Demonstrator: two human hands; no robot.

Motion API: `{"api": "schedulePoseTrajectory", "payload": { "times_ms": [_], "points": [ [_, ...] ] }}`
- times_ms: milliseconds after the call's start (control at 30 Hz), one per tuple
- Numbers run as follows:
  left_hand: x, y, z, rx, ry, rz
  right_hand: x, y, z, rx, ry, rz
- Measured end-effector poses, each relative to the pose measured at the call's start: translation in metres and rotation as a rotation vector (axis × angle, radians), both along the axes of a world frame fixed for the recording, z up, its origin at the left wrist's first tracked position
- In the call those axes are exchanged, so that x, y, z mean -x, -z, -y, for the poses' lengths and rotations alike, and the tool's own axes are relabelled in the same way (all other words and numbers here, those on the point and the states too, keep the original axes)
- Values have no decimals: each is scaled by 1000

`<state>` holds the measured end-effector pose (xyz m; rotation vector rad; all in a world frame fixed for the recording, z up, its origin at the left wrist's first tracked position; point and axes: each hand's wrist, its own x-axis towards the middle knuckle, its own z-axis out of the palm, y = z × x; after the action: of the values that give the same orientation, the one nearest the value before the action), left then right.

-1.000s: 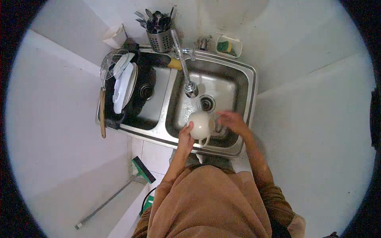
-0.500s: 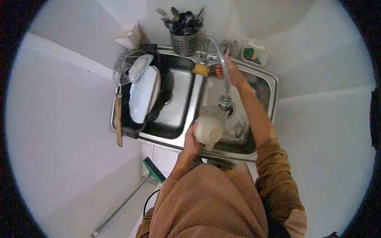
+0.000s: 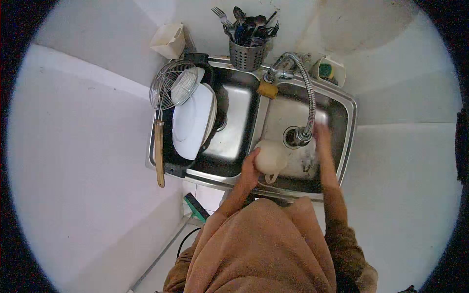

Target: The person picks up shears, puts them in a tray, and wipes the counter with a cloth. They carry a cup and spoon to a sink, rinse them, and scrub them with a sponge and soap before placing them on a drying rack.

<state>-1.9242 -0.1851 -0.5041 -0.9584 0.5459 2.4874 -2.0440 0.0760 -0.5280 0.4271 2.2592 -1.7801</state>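
Note:
A cream cup (image 3: 270,157) with its handle toward me is in my left hand (image 3: 250,166), over the left edge of the right basin (image 3: 283,105). My right hand (image 3: 321,131) is blurred beside the faucet's spray head, on its right side; its fingers are too smeared to tell their shape. The flexible metal faucet (image 3: 311,97) arches down with its head above the drain. A yellow sponge (image 3: 267,89) sits on the divider near the faucet base.
White plates (image 3: 191,122), a wire strainer (image 3: 168,88) with a wooden handle and a dark pan stand in the left basin. Behind are a cutlery holder (image 3: 246,56), a white container (image 3: 168,41) and a sponge caddy (image 3: 336,72). A green squeegee (image 3: 196,207) is below.
My right hand has come away from the faucet base, down into the right basin. The view has shifted, and the cup remains in my left hand.

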Motion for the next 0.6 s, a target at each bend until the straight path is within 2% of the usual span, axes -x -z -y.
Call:
{"api": "schedulePoseTrajectory", "payload": {
  "times_ms": [33, 100, 167, 233, 267, 333, 400, 433, 500, 567, 600],
  "points": [
    [5, -4, -1, 52, 0, 27, -42, -36, 25, -100, 9, 112],
    [9, -1, -5, 39, -11, 34, -109, -39, 47, 333, 18, 186],
    [9, 16, -13, 28, -17, 49, -144, -27, 76, 252, 31, 156],
    [1, 52, -21, 16, 42, 61, -144, -53, 117, 173, 50, 99],
    [-3, 50, -20, 19, 47, 66, -142, -62, 129, 91, 65, 38],
    [-3, 36, -16, 41, 211, 13, -136, -47, 134, 92, 88, -29],
    [-2, 24, -12, 85, 183, -33, -134, -31, 136, 89, 113, -103],
    [0, 20, -9, 124, 145, -76, -134, -25, 135, 0, 63, -118],
    [5, 15, -5, 145, 231, -87, -132, -20, 132, -91, 22, -137],
    [2, 10, -2, 167, 315, -84, -137, -22, 131, 311, 147, -61],
    [3, 3, -3, 369, 375, -197, -139, -24, 132, 312, 151, -62]
  ]
}}
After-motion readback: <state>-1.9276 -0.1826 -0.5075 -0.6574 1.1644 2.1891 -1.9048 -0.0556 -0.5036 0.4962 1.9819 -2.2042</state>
